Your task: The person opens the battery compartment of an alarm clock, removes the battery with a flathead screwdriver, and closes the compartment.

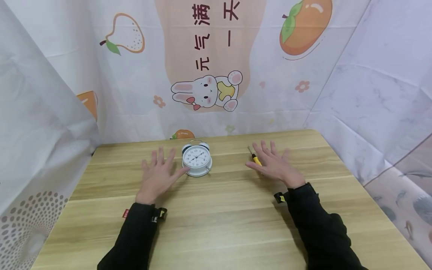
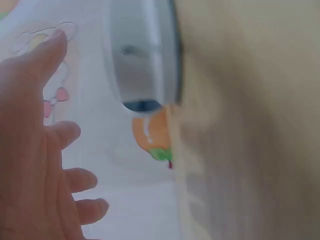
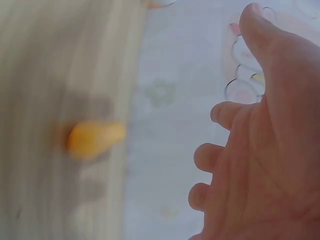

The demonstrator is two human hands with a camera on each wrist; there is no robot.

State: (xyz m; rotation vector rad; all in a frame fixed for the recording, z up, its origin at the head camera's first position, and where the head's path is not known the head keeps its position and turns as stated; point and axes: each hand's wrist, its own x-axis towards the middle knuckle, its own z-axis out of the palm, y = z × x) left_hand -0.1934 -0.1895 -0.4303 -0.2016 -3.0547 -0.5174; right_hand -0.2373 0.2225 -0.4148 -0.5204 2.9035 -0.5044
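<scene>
A white twin-bell alarm clock [image 1: 196, 159] stands upright towards the back of the wooden table, its dial facing me. Just left of it, my left hand [image 1: 158, 176] is spread palm down, the thumb reaching in front of the clock's lower left edge. The left wrist view shows a gap between that hand [image 2: 35, 150] and the blurred clock [image 2: 142, 55]. A small screwdriver [image 1: 257, 160] with a yellow and black handle lies farther right. My right hand [image 1: 276, 167] hovers beside and partly over it, fingers spread, holding nothing; its yellow handle [image 3: 92, 140] is blurred in the right wrist view.
The wooden table [image 1: 216, 225] ends at the back against a printed curtain [image 1: 135, 93]. White cloth [image 1: 40, 112] hangs along the left side, and a marbled sheet [image 1: 378, 93] along the right. Both wrists carry black straps.
</scene>
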